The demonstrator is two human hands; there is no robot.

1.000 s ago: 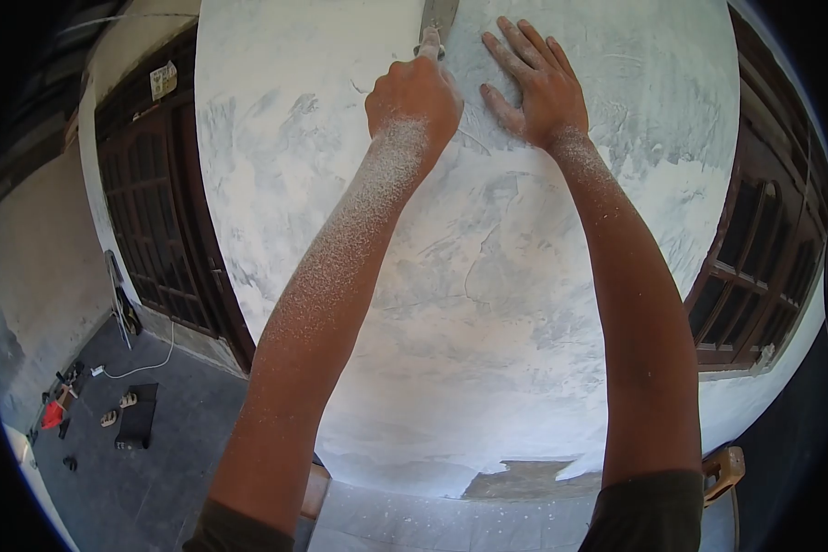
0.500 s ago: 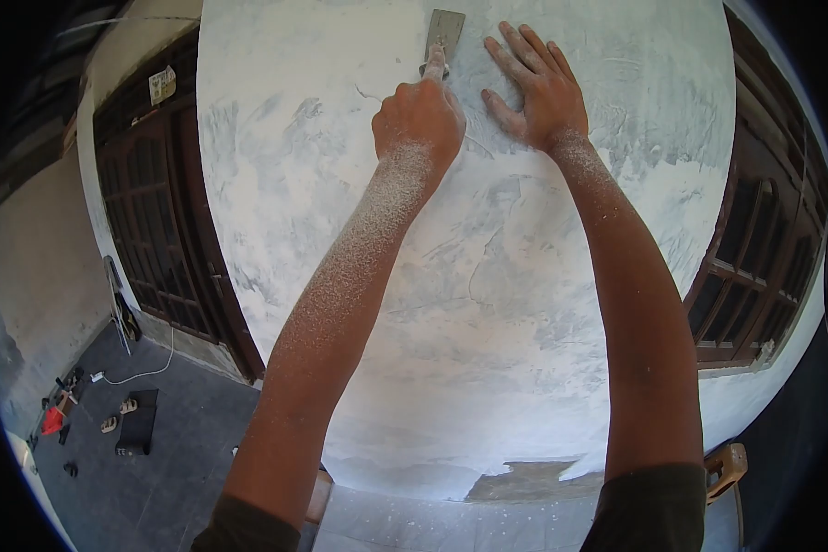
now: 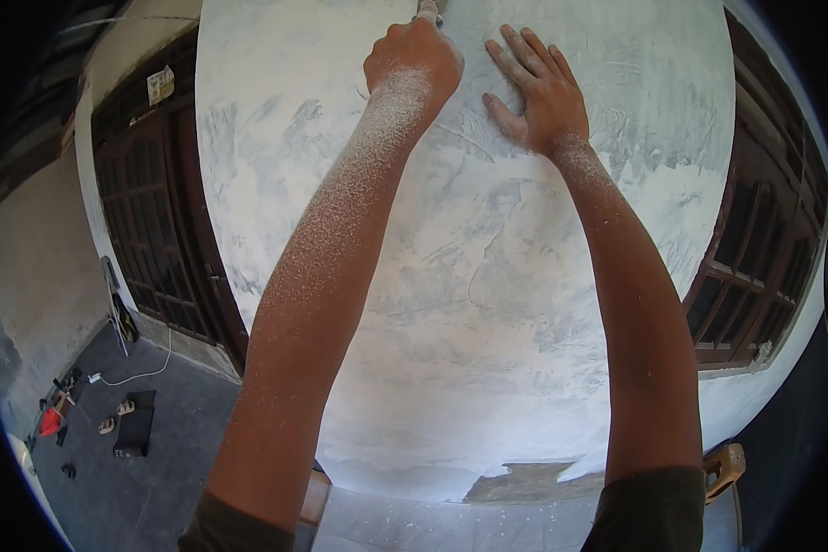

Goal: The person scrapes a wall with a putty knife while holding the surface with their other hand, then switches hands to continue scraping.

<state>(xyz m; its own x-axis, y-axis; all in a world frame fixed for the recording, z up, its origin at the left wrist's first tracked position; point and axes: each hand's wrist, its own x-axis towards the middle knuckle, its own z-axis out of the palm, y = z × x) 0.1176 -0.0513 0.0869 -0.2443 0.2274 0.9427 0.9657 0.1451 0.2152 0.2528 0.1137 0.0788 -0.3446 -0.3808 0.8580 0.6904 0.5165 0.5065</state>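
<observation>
A tall wall (image 3: 524,304), patchy white and grey, fills the middle of the view. Near its top edge my left hand (image 3: 416,57) is closed on a scraper (image 3: 440,11), one finger stretched up along it; only a small part of the tool shows, its blade being cut off by the frame's top. To the right, my right hand (image 3: 545,97) lies against the wall with its fingers spread and nothing in it. White dust covers my left forearm and some of the fingers of both hands.
A dark wooden door (image 3: 147,221) stands at the left, a wooden-framed window (image 3: 745,267) at the right. On the grey floor (image 3: 184,460) lie a black mat (image 3: 135,425), sandals, a white cable and a red item (image 3: 50,421). A brown wooden piece (image 3: 725,471) shows at lower right.
My left hand has moved up with the scraper, whose blade has left the view at the top. My right hand has stayed in place on the wall.
</observation>
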